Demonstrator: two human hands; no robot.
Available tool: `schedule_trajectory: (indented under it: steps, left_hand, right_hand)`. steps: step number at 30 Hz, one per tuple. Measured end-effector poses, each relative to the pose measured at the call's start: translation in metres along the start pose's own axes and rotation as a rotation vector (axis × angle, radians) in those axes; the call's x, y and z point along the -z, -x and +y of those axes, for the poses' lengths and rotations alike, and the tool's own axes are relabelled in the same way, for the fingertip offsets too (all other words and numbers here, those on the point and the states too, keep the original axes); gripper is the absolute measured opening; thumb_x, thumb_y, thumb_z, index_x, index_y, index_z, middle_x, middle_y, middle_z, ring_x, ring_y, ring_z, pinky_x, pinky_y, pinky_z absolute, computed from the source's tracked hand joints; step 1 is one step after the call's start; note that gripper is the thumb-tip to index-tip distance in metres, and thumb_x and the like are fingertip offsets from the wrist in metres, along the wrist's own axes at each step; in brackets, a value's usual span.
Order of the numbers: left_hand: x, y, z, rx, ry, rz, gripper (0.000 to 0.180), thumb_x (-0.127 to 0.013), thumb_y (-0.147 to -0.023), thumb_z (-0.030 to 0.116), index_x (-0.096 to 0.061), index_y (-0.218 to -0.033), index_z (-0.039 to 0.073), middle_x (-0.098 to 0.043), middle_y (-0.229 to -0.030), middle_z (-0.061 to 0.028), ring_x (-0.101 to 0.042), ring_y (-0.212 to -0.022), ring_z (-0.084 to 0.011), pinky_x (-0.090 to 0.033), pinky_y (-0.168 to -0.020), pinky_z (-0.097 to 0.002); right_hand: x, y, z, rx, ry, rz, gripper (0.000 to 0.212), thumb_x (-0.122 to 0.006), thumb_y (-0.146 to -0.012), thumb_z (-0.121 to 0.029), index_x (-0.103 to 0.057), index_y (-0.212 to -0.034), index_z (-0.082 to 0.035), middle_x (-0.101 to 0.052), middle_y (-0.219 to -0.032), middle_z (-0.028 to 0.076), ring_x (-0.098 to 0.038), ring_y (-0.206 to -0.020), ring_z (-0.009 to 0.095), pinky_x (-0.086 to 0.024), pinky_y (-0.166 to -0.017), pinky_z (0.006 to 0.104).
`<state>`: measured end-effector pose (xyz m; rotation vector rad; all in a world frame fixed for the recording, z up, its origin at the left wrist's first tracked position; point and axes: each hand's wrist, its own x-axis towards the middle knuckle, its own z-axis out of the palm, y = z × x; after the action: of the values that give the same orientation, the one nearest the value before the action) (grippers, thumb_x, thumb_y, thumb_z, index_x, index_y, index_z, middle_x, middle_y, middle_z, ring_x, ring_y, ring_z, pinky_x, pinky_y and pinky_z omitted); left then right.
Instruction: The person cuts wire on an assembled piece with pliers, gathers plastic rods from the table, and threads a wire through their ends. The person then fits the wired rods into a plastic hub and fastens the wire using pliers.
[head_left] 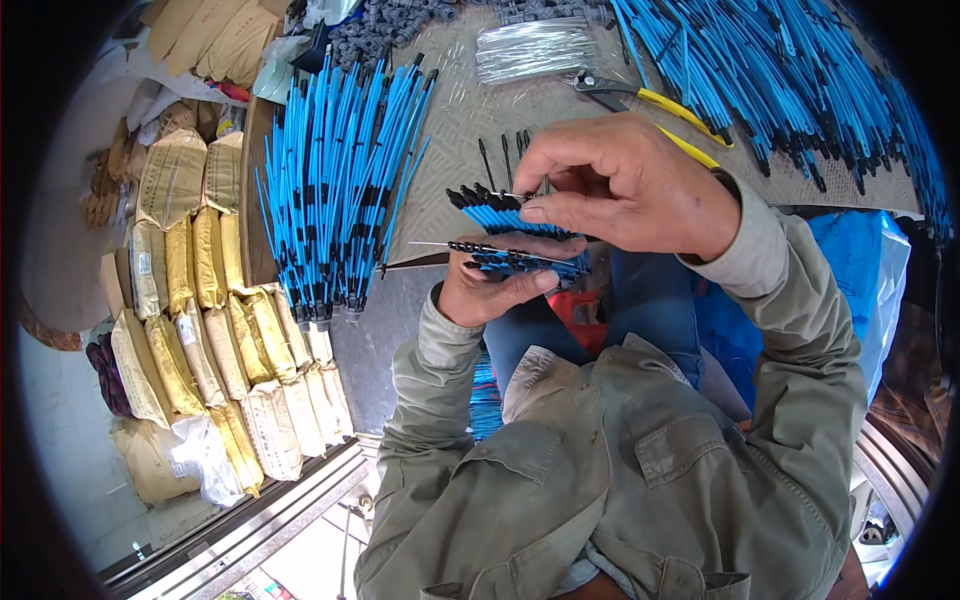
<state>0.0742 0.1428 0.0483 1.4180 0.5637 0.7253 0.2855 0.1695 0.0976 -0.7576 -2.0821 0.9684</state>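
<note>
My left hand [476,292] is wrapped round a bundle of slim blue rods with black end pieces [503,217], held above my lap. A thin metal wire [428,243] sticks out to the left of this bundle, along a row of black pieces. Over the black ends, my right hand [645,185] is closed in a pinch, with what looks like another thin wire between thumb and forefinger; the fingers cover most of it. Several black tips stand up just behind the bundle.
Many blue rods with black ends [335,160] lie on the table's left, and a larger pile [765,85] lies at the right. Cut metal wires [535,48] and yellow-handled pliers [655,100] lie beyond my hands. Filled sacks [225,345] are stacked at the left.
</note>
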Motion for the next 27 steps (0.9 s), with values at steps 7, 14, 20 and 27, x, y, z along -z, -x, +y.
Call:
schedule_trajectory:
  steps: [7,14,20,27]
  left_hand:
    - [0.003,-0.002,0.000,-0.006,0.000,-0.057,0.026,-0.064,-0.080,0.002,-0.061,-0.104,-0.007,-0.064,-0.103,-0.0191,-0.059,-0.101,-0.0234,-0.045,-0.090,-0.0339]
    - [0.005,-0.003,0.001,-0.032,-0.014,-0.077,0.026,-0.065,-0.079,0.002,-0.062,-0.103,-0.007,-0.065,-0.101,-0.0176,-0.060,-0.099,-0.0221,-0.046,-0.089,-0.0327]
    - [0.004,0.002,0.005,0.058,-0.080,-0.037,0.025,-0.066,-0.078,0.002,-0.063,-0.102,-0.006,-0.066,-0.099,-0.0155,-0.061,-0.096,-0.0201,-0.047,-0.086,-0.0315]
    - [-0.004,0.003,0.007,0.038,-0.001,0.062,0.023,-0.067,-0.078,0.003,-0.064,-0.099,-0.005,-0.066,-0.097,-0.0141,-0.061,-0.092,-0.0183,-0.048,-0.084,-0.0304]
  right_hand:
    - [-0.003,0.000,0.006,0.047,-0.078,0.017,0.011,-0.064,-0.078,-0.005,-0.057,-0.086,-0.001,-0.054,-0.075,0.004,-0.050,-0.061,0.013,-0.037,-0.052,0.0254]
    - [-0.010,-0.003,0.006,0.162,-0.109,0.111,0.011,-0.065,-0.076,-0.003,-0.057,-0.084,-0.003,-0.048,-0.069,0.002,-0.045,-0.057,0.012,-0.033,-0.048,0.0250]
    - [-0.018,-0.002,0.003,0.134,-0.085,0.185,0.012,-0.065,-0.076,-0.003,-0.057,-0.084,-0.004,-0.046,-0.068,0.002,-0.044,-0.056,0.011,-0.032,-0.048,0.0249]
    - [-0.016,-0.002,-0.004,0.090,0.060,0.189,0.014,-0.063,-0.078,-0.004,-0.059,-0.092,-0.005,-0.047,-0.069,0.003,-0.045,-0.056,0.012,-0.032,-0.047,0.0247]
